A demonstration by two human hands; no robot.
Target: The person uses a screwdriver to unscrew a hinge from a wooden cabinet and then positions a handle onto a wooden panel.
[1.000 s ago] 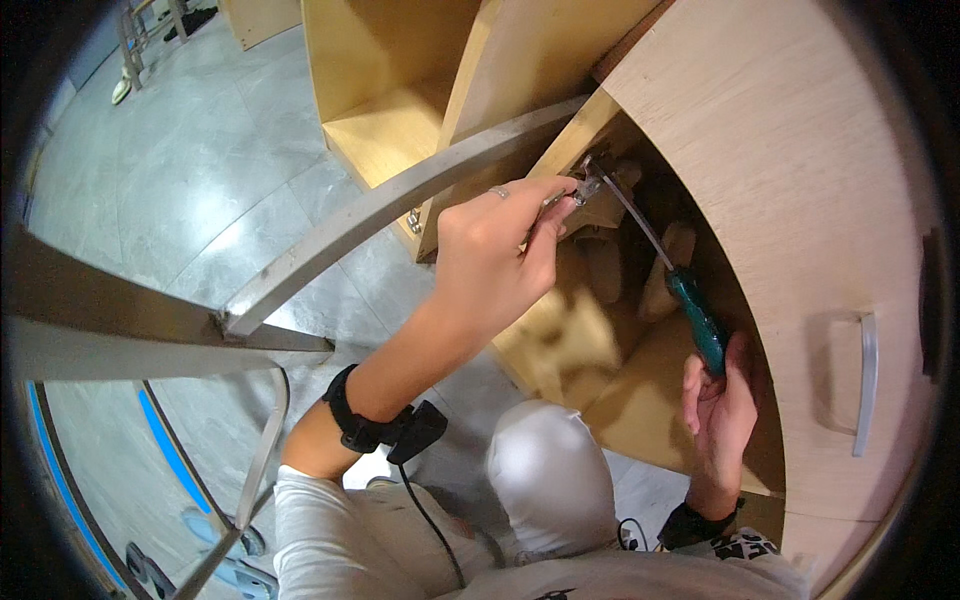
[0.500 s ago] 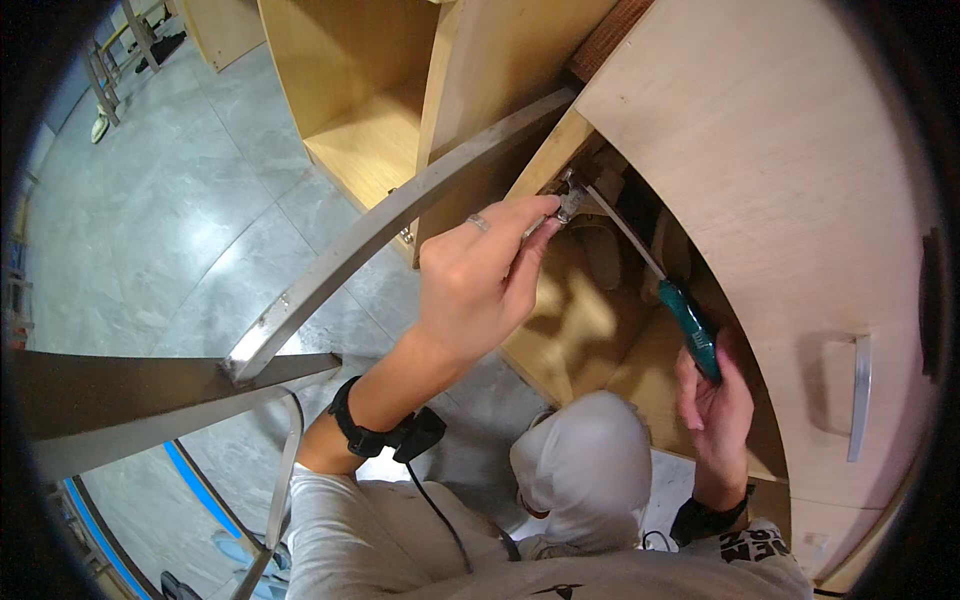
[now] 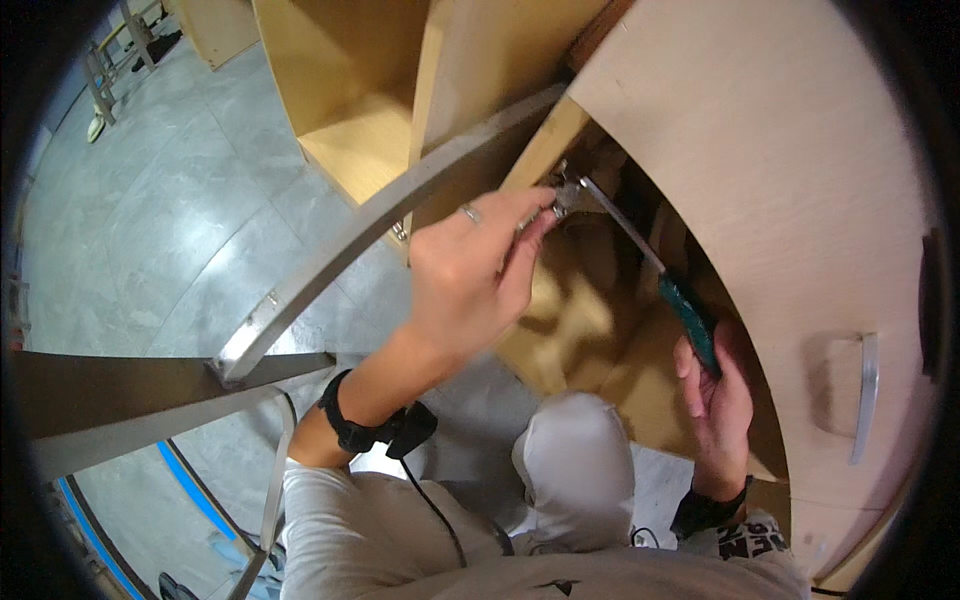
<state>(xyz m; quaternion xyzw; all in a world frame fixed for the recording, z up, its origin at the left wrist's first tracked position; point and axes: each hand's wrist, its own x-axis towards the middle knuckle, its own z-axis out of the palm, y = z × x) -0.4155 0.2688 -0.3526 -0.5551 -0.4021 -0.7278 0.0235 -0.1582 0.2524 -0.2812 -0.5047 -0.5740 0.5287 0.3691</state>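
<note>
My left hand (image 3: 468, 278) pinches a small metal fitting, apparently a cabinet hinge (image 3: 563, 199), between thumb and fingers. It is held at the wooden edge (image 3: 548, 143) of an opened cabinet. In my right hand (image 3: 720, 408) is a screwdriver with a dark green handle (image 3: 688, 318). Its metal shaft slants up and left, and the tip is close beside the hinge; whether it touches a screw cannot be made out. My left fingers partly cover the hinge.
A pale door panel (image 3: 790, 200) with a metal handle (image 3: 865, 398) curves along the right. A grey metal bar (image 3: 330, 255) crosses on the left, over the tiled floor (image 3: 150, 240). An open wooden cabinet (image 3: 350, 130) stands beyond it. Shoe-like shapes sit inside the dark opening.
My left hand and the hinge have shifted slightly left, along with a small shift of the whole view. The screwdriver stays near the hinge, in my right hand.
</note>
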